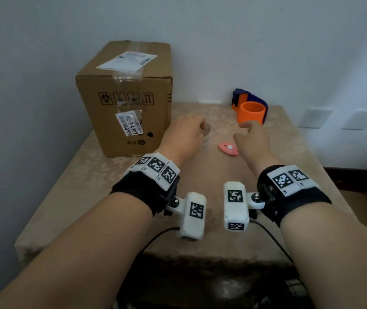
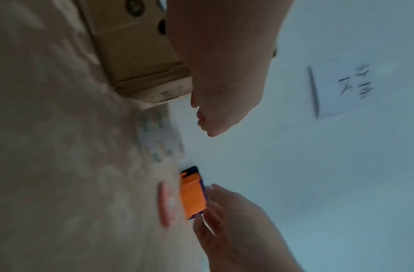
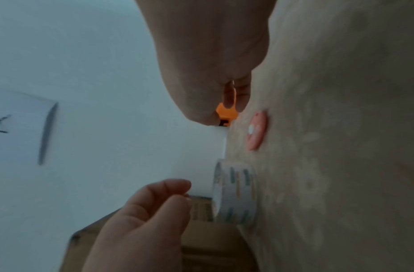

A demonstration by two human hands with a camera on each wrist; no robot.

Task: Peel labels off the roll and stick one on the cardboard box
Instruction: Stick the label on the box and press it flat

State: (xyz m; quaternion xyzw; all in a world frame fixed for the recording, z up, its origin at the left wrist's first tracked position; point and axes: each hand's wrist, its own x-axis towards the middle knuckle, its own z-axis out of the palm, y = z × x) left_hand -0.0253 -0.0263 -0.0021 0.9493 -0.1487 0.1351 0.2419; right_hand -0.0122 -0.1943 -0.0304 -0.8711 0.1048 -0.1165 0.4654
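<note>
The brown cardboard box (image 1: 124,101) stands at the back left of the table, with old shipping labels on its top and front. A white roll of labels (image 1: 207,136) lies flat on the cloth just right of the box; it shows more plainly in the right wrist view (image 3: 236,193). My left hand (image 1: 200,128) hovers right over the roll with its fingers loosely curled, apart from it and holding nothing. My right hand (image 1: 245,128) hangs a little to the right of the roll, fingers relaxed, also with nothing in it.
A flat pink disc (image 1: 228,148) lies on the cloth between my hands, near the right one. An orange and blue tape dispenser (image 1: 250,108) stands at the back by the wall. A beige patterned cloth (image 1: 200,175) covers the table. The wall is close behind.
</note>
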